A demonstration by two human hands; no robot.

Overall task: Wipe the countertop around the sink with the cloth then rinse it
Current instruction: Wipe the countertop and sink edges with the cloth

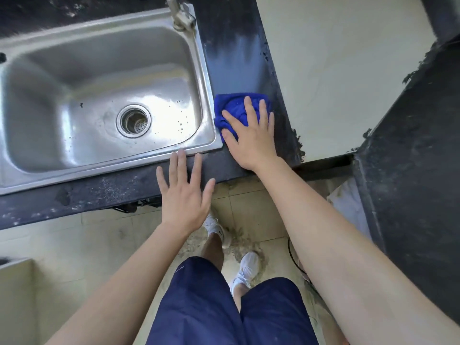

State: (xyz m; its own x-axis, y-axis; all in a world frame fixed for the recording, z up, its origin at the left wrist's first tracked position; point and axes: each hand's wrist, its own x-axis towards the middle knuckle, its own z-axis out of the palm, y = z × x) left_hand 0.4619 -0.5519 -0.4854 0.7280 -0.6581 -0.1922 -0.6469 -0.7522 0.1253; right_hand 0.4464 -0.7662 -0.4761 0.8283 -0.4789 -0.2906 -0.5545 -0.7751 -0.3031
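Right hand (251,138): palm down, fingers spread and straight, pressing flat on the cloth, arm stretched forward.
Left hand (184,192): released, fingers fanned out and holding nothing, over the front edge of the surface, fingertips close to the sink's front rim; whether it touches, I can't tell.
Cloth (234,108): blue, bunched, on the dark surface (239,61) just right of the sink, near its front corner.
Sink (99,58): steel basin holding a round drain strainer (134,120), dark specks scattered beside it.
Count: two hands, one cloth, one sink, one tap (180,16), two white shoes (249,270) on the floor.
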